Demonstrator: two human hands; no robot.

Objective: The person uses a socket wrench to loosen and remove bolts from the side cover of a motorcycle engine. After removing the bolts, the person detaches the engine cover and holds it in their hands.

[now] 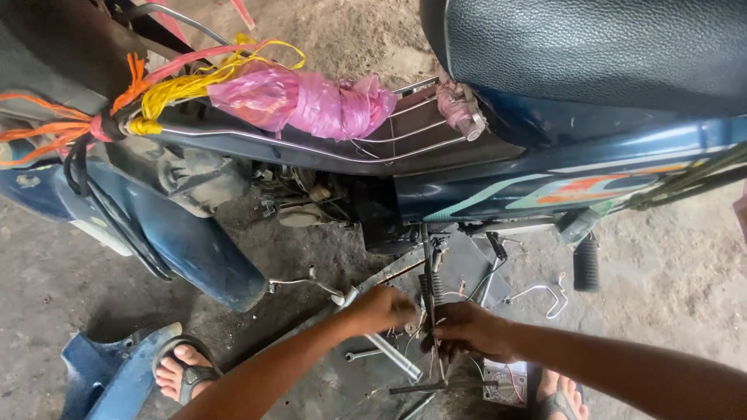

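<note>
Left hand (383, 309): fingers curled in at the underside of the motorbike (482, 187), touching small metal parts there; whether it grips anything cannot be told.
Right hand (465, 330): closed around a thin upright rod (429, 264) that runs up toward the frame; the two hands sit just beside each other.
Rod: below the blue side panel, next to a coiled spring (436, 286), above the floor.
Spanner (364, 355): flat on the floor (685, 288), just below the left hand.
Tube (393, 356): shiny, lying slantwise under the hands.
Footpeg (586, 264): black rubber, hanging to the right of the hands.
Seat (591, 47): black, top right.
Pink bag (303, 101): tied on the wire rack with yellow and orange string.
Feet: left foot (180, 370) in a sandal beside a loose blue panel (109, 373).
</note>
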